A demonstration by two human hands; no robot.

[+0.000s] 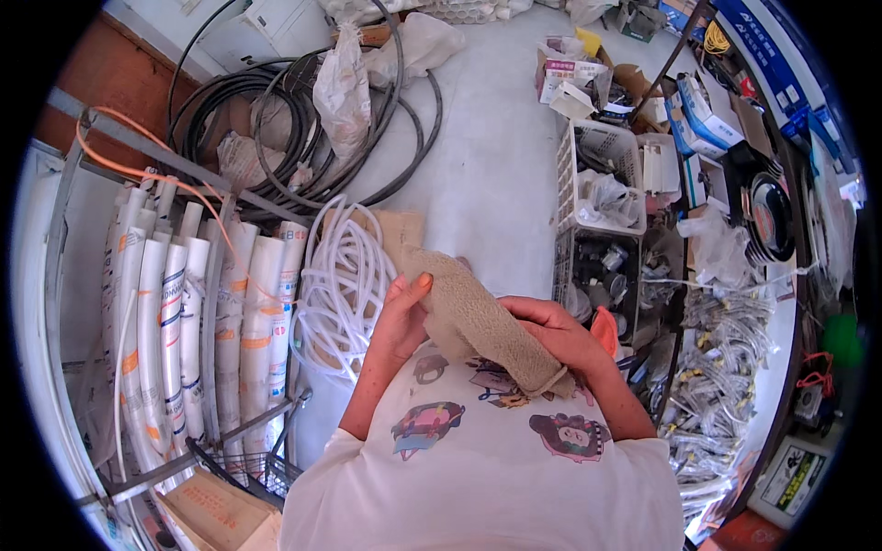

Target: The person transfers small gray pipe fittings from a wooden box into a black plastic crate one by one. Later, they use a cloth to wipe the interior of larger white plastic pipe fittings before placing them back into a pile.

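Both my hands hold a folded tan terry cloth [482, 310] in front of my chest. It slants from the upper left down to the lower right. My left hand [403, 317] pinches its upper left end, with the thumb lying on the cloth's edge. My right hand [565, 337] grips the lower right part from its far side, and the cloth hides some of those fingers. Below the cloth I see the printed front of my white T-shirt [482, 475].
White plastic pipes [186, 310] stand in a metal rack [213, 365] at left. Behind lie coiled black hose [296, 138] and clear tubing [348, 275] on the floor. Plastic crates [599, 224] and a shelf with bagged braided hoses [716, 379] line the right. A cardboard box [213, 510] is lower left.
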